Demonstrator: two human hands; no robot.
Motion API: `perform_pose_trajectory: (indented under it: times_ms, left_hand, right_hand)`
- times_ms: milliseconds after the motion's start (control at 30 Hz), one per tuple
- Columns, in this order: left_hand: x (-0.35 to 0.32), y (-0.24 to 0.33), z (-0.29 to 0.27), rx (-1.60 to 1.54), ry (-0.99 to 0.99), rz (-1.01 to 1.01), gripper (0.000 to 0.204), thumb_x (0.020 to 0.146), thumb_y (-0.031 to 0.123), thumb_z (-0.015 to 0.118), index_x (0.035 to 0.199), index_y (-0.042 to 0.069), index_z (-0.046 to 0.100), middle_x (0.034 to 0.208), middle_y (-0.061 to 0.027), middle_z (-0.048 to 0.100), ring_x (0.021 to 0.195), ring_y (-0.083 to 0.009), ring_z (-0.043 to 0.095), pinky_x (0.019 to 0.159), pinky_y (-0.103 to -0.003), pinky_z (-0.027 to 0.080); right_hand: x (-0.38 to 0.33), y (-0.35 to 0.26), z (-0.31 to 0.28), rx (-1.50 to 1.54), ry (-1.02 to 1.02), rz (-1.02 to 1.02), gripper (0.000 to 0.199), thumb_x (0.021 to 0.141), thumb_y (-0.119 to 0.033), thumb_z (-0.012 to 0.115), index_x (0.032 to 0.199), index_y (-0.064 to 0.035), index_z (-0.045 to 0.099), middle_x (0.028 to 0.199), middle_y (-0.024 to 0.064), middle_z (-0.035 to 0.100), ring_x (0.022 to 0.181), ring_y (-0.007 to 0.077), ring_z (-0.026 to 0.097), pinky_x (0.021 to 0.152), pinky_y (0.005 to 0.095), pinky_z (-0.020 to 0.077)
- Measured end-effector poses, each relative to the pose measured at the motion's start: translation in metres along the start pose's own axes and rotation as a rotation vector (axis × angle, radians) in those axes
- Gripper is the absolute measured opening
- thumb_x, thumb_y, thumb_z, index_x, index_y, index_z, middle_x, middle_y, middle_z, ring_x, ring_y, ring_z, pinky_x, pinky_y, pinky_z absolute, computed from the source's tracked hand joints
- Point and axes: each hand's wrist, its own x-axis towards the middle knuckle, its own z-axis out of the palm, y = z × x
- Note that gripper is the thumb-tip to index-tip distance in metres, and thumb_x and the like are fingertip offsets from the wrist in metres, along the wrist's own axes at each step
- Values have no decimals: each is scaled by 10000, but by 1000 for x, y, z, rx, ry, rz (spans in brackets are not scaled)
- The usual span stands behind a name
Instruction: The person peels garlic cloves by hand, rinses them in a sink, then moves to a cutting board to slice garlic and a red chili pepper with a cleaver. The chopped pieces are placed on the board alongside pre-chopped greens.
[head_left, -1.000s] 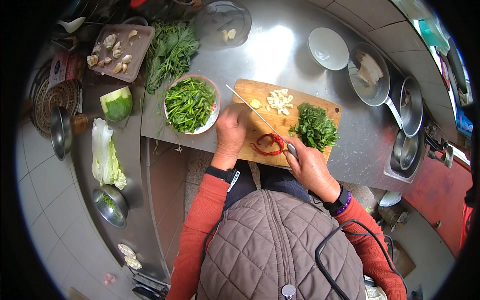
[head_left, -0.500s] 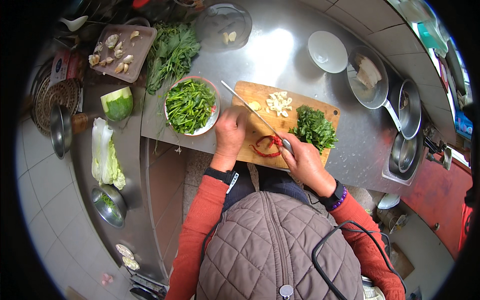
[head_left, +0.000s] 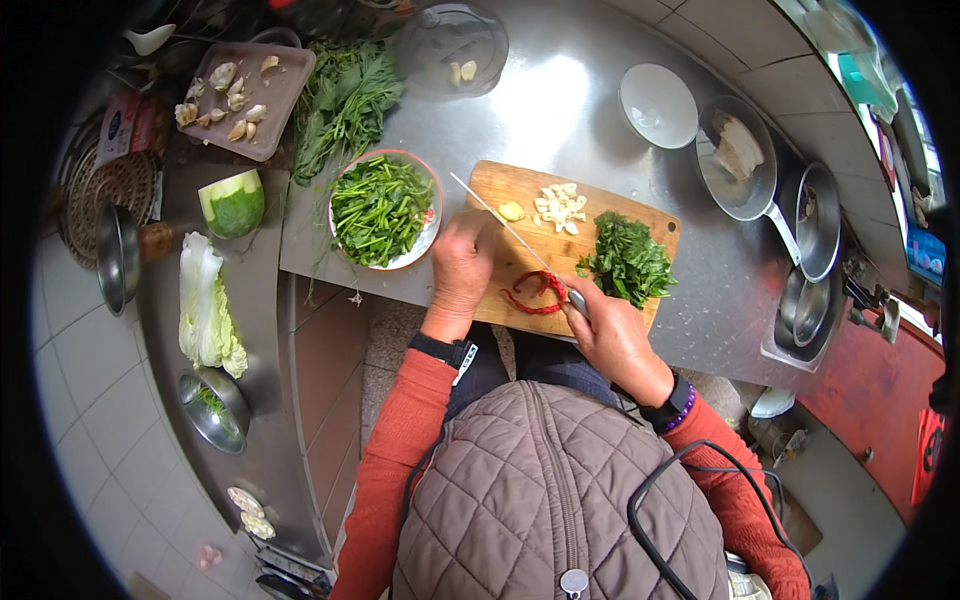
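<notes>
My right hand (head_left: 612, 330) is wrapped round the dark handle of a kitchen knife (head_left: 507, 226), whose long blade points up and left across the wooden cutting board (head_left: 625, 207). Beside the blade, at the board's left edge, my left hand (head_left: 463, 262) is closed with its fingers curled under; anything inside is hidden. Red chili peppers (head_left: 533, 302) lie between my hands, partly under the knife. Farther up the board are sliced garlic (head_left: 560, 207) and a few yellowish slices (head_left: 511, 211). Chopped leafy greens (head_left: 630, 260) are heaped at the board's right.
Left of the board stands a bowl of cut greens (head_left: 382, 212). A tray of garlic (head_left: 290, 115) and leafy stalks (head_left: 345, 105) sit behind it. Cabbage (head_left: 205, 305) and a melon piece (head_left: 234, 205) lie far left. A white bowl (head_left: 657, 105) and a pan with meat (head_left: 738, 195) stand right.
The knife has shifted slightly, its tip now a little lower and farther right. My left hand stays closed in nearly the same place.
</notes>
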Motion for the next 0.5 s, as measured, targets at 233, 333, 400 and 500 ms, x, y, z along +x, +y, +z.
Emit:
perform_pose_trajectory:
  times_ms: [233, 333, 400, 500]
  left_hand:
    - [-4, -6, -3, 34, -52, -52, 128, 794, -26, 620, 914, -5, 661, 883, -165, 669, 771, -340, 642, 692, -382, 516]
    - [-4, -3, -2, -5, -32, -37, 128, 797, -25, 634, 921, -12, 661, 889, -169, 673, 771, -338, 644, 695, -379, 519]
    - [-2, 0, -2, -59, 1, -8, 129, 797, -25, 644, 924, -17, 661, 896, -172, 677, 780, -341, 648, 700, -382, 522]
    - [0, 3, -2, -8, 13, 19, 114, 812, -32, 610, 909, -4, 662, 886, -179, 668, 810, -380, 643, 703, -417, 529]
  right_hand:
    - [18, 7, 20, 32, 65, -56, 295, 930, -203, 617, 1211, -123, 578, 757, 210, 655, 718, 420, 648, 619, 500, 500]
    - [17, 7, 12, 60, 81, -75, 301, 927, -206, 621, 1213, -122, 581, 757, 207, 656, 721, 419, 646, 621, 502, 497]
    - [10, 4, 4, 68, 44, -83, 304, 925, -211, 624, 1213, -123, 583, 759, 205, 657, 725, 420, 646, 623, 503, 497]
    - [1, 0, -6, 55, 5, -53, 308, 925, -209, 622, 1216, -118, 584, 757, 206, 656, 727, 422, 646, 625, 504, 496]
